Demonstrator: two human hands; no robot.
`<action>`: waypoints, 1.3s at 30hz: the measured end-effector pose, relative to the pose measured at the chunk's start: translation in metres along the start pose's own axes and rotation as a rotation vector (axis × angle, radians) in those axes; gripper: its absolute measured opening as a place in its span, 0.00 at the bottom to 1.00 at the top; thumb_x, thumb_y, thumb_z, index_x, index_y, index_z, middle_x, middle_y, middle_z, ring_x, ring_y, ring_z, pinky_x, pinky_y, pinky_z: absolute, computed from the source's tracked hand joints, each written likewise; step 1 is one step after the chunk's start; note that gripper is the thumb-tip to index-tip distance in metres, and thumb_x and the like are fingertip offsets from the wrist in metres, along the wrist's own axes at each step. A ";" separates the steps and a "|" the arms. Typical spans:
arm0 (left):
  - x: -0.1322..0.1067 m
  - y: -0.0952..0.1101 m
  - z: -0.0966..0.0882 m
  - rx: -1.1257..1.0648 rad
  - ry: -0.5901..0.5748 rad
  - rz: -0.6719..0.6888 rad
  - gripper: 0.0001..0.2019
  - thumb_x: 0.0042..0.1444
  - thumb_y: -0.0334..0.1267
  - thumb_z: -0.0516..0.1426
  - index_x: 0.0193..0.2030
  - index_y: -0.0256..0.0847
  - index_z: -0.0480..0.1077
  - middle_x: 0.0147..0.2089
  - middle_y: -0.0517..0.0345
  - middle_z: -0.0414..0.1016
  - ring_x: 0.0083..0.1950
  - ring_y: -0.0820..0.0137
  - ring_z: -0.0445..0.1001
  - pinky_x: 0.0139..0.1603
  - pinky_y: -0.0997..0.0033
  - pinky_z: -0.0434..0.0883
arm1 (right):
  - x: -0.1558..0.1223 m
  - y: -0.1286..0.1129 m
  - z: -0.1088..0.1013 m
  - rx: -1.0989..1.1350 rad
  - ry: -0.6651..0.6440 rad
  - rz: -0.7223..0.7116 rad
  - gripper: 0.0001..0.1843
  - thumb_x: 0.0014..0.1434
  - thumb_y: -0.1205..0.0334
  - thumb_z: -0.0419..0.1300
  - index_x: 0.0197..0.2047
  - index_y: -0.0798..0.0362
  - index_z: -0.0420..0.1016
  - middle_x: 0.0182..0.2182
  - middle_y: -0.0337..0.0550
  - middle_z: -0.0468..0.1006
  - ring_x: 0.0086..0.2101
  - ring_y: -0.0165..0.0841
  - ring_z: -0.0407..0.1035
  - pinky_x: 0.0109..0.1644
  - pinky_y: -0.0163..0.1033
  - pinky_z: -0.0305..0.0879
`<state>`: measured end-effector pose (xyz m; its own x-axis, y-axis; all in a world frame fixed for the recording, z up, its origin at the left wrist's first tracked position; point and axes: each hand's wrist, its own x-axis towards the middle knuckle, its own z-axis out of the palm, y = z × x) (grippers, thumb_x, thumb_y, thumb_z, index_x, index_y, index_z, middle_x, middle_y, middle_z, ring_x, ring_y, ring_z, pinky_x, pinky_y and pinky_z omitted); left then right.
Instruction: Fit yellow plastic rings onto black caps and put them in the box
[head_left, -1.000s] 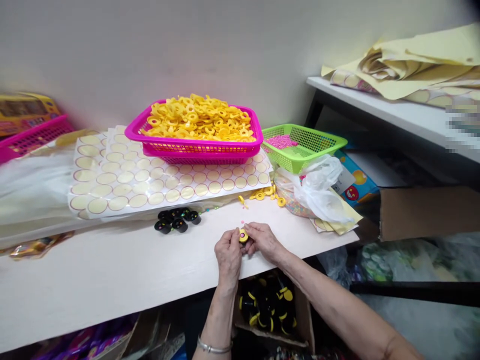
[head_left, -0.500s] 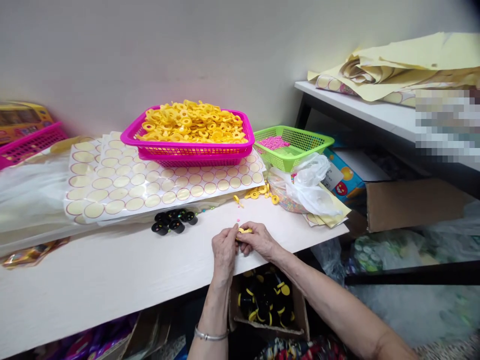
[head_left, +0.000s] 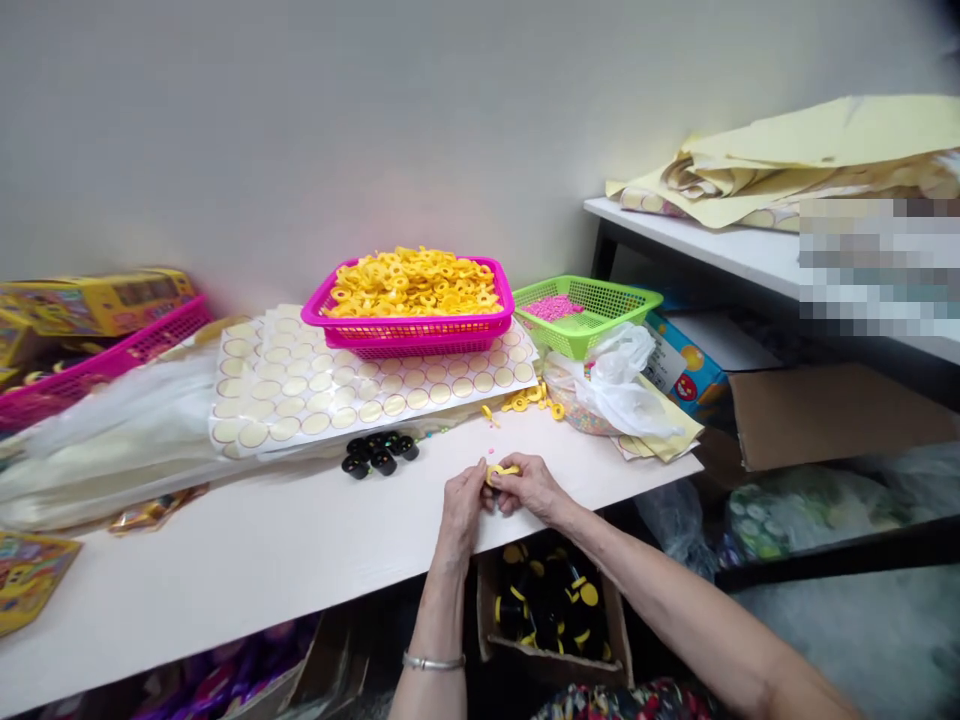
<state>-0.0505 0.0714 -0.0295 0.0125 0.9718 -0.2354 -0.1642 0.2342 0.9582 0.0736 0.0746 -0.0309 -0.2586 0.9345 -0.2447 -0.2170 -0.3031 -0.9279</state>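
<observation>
Turned since the earlier frame, the yellow piece (head_left: 501, 472) now shows more of itself, a narrow end pointed right. It is pinched between the left hand (head_left: 463, 502) and the right hand (head_left: 534, 490), above the tabletop (head_left: 300, 560) near its front edge, toward the right end. So small a part could easily be lost from the fingertips, and be dropped past that edge toward the carton (head_left: 487, 610). The loose pink bead (head_left: 491, 451), just beyond, could be knocked rolling by a fingertip.
</observation>
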 end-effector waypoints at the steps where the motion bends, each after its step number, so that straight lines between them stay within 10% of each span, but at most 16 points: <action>1: -0.004 0.000 -0.002 -0.017 -0.061 -0.001 0.14 0.41 0.43 0.60 0.29 0.31 0.72 0.19 0.61 0.66 0.20 0.77 0.63 0.22 0.77 0.60 | -0.002 -0.001 -0.001 0.000 0.013 -0.002 0.25 0.39 0.47 0.65 0.32 0.57 0.65 0.15 0.35 0.71 0.14 0.25 0.64 0.19 0.31 0.62; 5: -0.020 0.000 0.000 0.066 -0.177 0.085 0.20 0.34 0.31 0.62 0.40 0.34 0.73 0.27 0.58 0.71 0.28 0.73 0.68 0.31 0.75 0.64 | -0.018 -0.010 -0.001 -0.042 0.073 -0.052 0.21 0.40 0.49 0.65 0.29 0.57 0.67 0.13 0.33 0.68 0.14 0.24 0.60 0.18 0.30 0.57; 12: -0.050 0.006 0.022 0.311 -0.003 0.471 0.09 0.36 0.30 0.62 0.29 0.39 0.74 0.30 0.57 0.70 0.35 0.70 0.67 0.36 0.72 0.65 | -0.068 -0.018 -0.021 0.020 -0.076 -0.184 0.18 0.41 0.61 0.67 0.38 0.54 0.73 0.29 0.37 0.74 0.23 0.24 0.63 0.24 0.30 0.59; 19: -0.082 0.012 0.035 0.390 -0.112 0.632 0.14 0.36 0.24 0.57 0.32 0.40 0.74 0.33 0.53 0.72 0.44 0.63 0.66 0.45 0.64 0.66 | -0.092 -0.013 -0.048 0.352 -0.281 -0.008 0.26 0.37 0.61 0.70 0.43 0.54 0.73 0.42 0.46 0.74 0.42 0.37 0.68 0.41 0.41 0.68; 25: -0.091 0.008 0.048 0.631 -0.250 0.867 0.07 0.40 0.28 0.57 0.28 0.40 0.71 0.27 0.59 0.72 0.36 0.68 0.66 0.50 0.59 0.62 | -0.092 -0.022 -0.054 0.219 -0.454 0.098 0.36 0.27 0.72 0.71 0.44 0.57 0.72 0.36 0.42 0.76 0.35 0.30 0.69 0.36 0.31 0.65; 39: -0.089 -0.016 0.052 0.641 -0.231 0.909 0.10 0.38 0.24 0.54 0.28 0.40 0.70 0.27 0.60 0.74 0.35 0.69 0.67 0.48 0.60 0.63 | -0.103 0.001 -0.037 0.240 -0.152 0.051 0.24 0.27 0.72 0.69 0.34 0.58 0.74 0.28 0.38 0.75 0.28 0.28 0.68 0.34 0.33 0.62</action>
<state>0.0021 -0.0175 -0.0151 0.3391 0.7546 0.5618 0.3287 -0.6546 0.6808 0.1352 -0.0151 -0.0173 -0.4093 0.8835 -0.2279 -0.4118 -0.4018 -0.8179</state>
